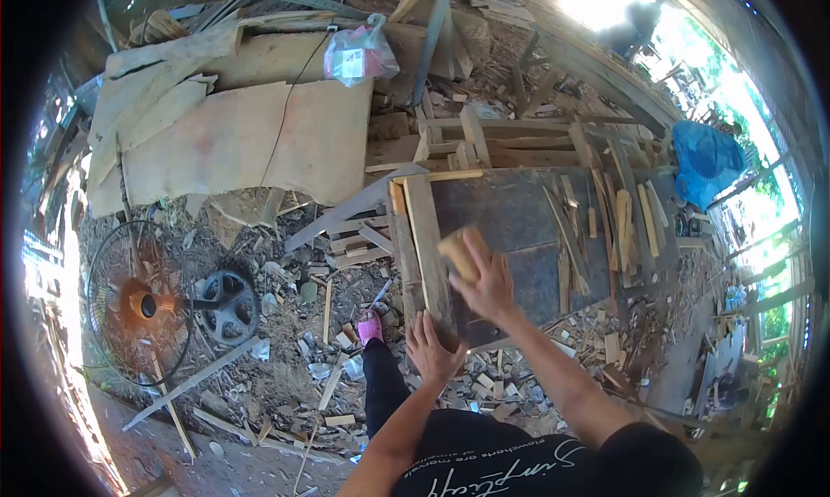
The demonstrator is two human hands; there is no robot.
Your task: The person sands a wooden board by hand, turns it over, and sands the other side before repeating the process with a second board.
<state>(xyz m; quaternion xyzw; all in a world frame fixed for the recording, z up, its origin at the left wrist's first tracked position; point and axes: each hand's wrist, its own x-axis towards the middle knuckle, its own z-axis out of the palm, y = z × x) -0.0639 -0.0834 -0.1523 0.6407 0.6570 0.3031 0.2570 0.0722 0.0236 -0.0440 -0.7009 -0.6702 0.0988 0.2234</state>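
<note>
A short yellowish wooden block (462,254) is in my right hand (488,291), fingers wrapped round it, above the dark tabletop just right of a pale plank. My left hand (434,352) grips the near end of that wooden plank (424,229), its fingers over the top face. The plank lies lengthwise along the left edge of the dark worktable (514,211). Beside it on the left runs another rougher strip of wood (403,259).
Thin wood strips (622,220) lie on the table's right side. A standing fan (143,307) is at the left, near a large plywood sheet (233,142) with a plastic bag (359,56) on it. Wood scraps (501,389) litter the ground. A blue bag (707,160) hangs at right.
</note>
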